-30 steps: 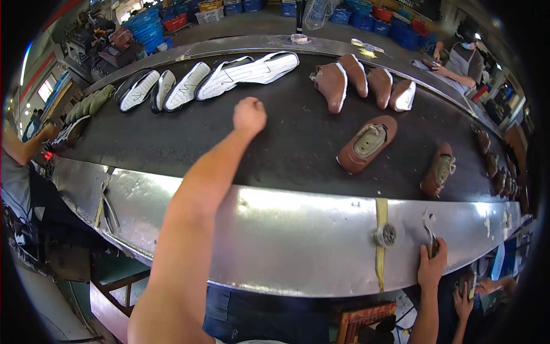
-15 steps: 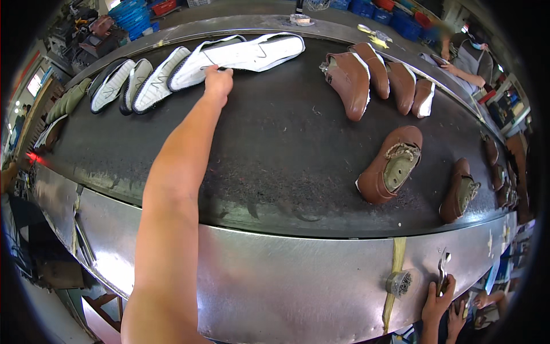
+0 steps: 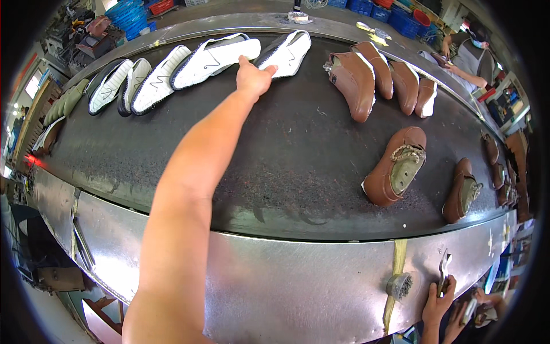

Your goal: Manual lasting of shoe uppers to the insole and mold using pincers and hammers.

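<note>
My left hand reaches across the dark belt. Its thumb and fingers close on the lower end of a white shoe with dark edge stitching. Its fingertips also meet the end of the neighbouring white shoe; how firm the grip is stays partly hidden. At the lower right, my right hand is wrapped around the handles of metal pincers, held over the steel ledge. A clear cup of small nails stands beside it.
More white shoes line the belt's far left side. Several brown shoes stand at the far right, with another brown shoe nearer. A co-worker's hand is close to my right hand. Another person works across the belt.
My left hand has moved right and slightly farther away. The rightmost white shoe has turned more upright and come partly away from its neighbour. My right hand keeps its place with the pincers.
</note>
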